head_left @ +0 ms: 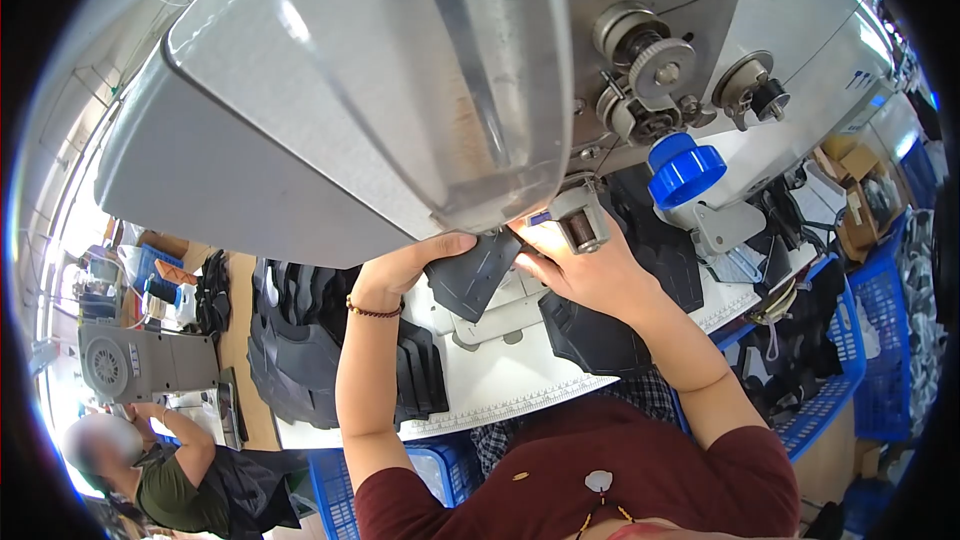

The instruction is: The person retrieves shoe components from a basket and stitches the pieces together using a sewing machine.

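A dark, flat cut piece with light marks (468,278) lies under the head of a sewing machine (330,130). My left hand (400,265) grips its left edge, thumb on top and the other fingers hidden beneath. At its right edge, my right hand (597,275) closes thumb and fingers on the piece, partly covered by a metal machine part with a bobbin-like roll (580,230). A clear plastic guard (480,70) hangs in front of the needle area, which is hidden.
Stacked black pieces (300,350) lie left of my left arm. More black pieces (595,338) sit under my right forearm. A ruler strip (520,402) edges the white table. Blue baskets (835,380) stand right. A person (190,470) works at another machine (150,362) on the left.
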The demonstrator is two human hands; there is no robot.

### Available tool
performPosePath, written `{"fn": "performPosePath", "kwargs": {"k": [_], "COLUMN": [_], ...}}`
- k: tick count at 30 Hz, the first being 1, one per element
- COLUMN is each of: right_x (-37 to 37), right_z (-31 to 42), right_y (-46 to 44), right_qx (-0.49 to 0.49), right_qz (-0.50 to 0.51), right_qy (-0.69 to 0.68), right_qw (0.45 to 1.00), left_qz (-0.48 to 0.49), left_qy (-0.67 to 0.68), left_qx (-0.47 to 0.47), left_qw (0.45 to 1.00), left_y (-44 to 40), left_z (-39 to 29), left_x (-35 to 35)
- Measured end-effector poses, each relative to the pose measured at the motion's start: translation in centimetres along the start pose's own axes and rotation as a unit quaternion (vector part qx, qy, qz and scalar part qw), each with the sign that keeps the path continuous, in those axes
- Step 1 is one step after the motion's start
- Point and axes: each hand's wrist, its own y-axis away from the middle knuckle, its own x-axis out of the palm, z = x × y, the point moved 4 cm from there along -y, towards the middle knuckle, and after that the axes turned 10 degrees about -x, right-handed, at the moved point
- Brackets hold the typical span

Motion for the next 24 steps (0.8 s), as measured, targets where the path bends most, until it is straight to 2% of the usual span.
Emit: {"fn": "performPosePath", "kwargs": {"k": [6, 9, 12, 15, 19, 24], "right_x": [0.5, 0.3, 0.4, 0.3, 0.6, 0.6], "right_z": [-0.9, -0.9, -1.1, -0.2, 2.0, 2.9], "right_y": [0.8, 0.7, 0.8, 0.8, 2.7, 3.6], "right_qx": [-0.002, -0.031, -0.008, 0.004, -0.142, -0.137], "right_qz": [0.047, 0.015, 0.037, -0.007, -0.136, -0.129], "right_qy": [-0.024, 0.000, -0.022, -0.002, 0.021, 0.027], "right_qw": [0.999, 0.999, 0.999, 1.000, 0.980, 0.982], "left_qz": [-0.003, -0.007, -0.006, -0.013, -0.064, -0.136], "left_qy": [0.015, 0.048, 0.068, 0.072, 0.058, 0.052], "left_qx": [-0.056, -0.032, -0.038, 0.047, 0.102, 0.129], "left_qw": [0.998, 0.998, 0.997, 0.996, 0.991, 0.981], "left_y": [0.5, 1.1, 1.3, 1.7, 2.4, 3.3], "left_z": [1.6, 1.8, 2.6, 2.2, 2.3, 2.7], "left_x": [-0.8, -0.3, -0.3, 0.9, 1.8, 2.6]}}
